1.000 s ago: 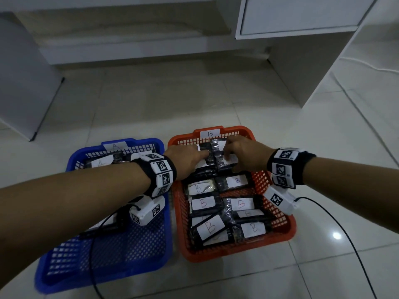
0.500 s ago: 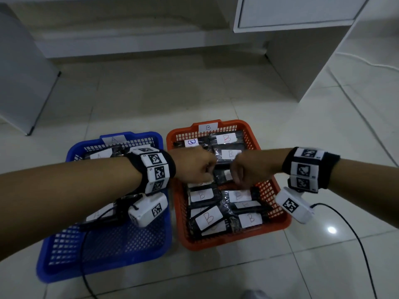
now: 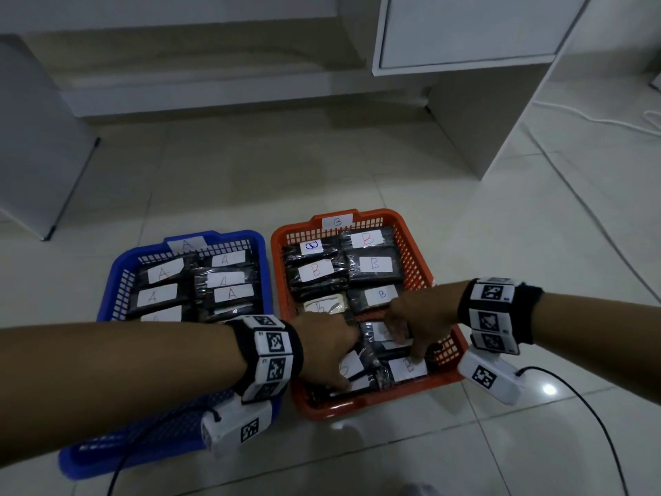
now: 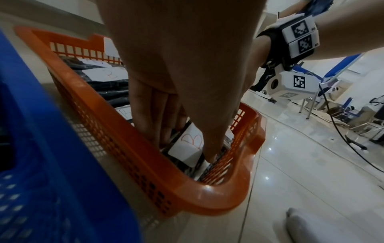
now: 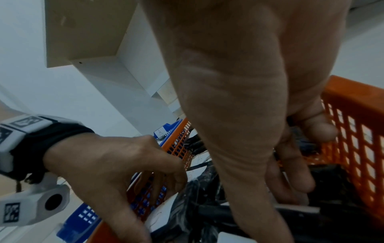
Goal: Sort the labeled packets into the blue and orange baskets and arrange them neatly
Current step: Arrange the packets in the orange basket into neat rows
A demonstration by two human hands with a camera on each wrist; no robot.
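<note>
The orange basket (image 3: 361, 409), tagged B, holds rows of black packets with white B labels (image 3: 375, 263). The blue basket (image 3: 109, 284) to its left, tagged A, holds packets labelled A (image 3: 231, 293). Both hands reach into the near end of the orange basket (image 4: 207, 194). My left hand (image 3: 348, 363) pinches a B packet (image 4: 188, 143) between thumb and fingers at the near-left corner. My right hand (image 3: 404, 343) curls round another black packet (image 3: 384, 347) just to the right; its fingers (image 5: 290, 184) wrap the packet's edge. The two hands sit almost side by side.
Both baskets stand on a pale tiled floor. A white cabinet (image 3: 475, 34) with a side panel rises at the back right, and a grey panel (image 3: 32, 145) at the left. A black cable (image 3: 586, 406) trails from my right wrist. A socked foot (image 3: 418, 490) shows at the bottom edge.
Both hands have come back from the far rows of the orange basket to its near end. The A packets in the blue basket are uncovered as my left arm dropped lower.
</note>
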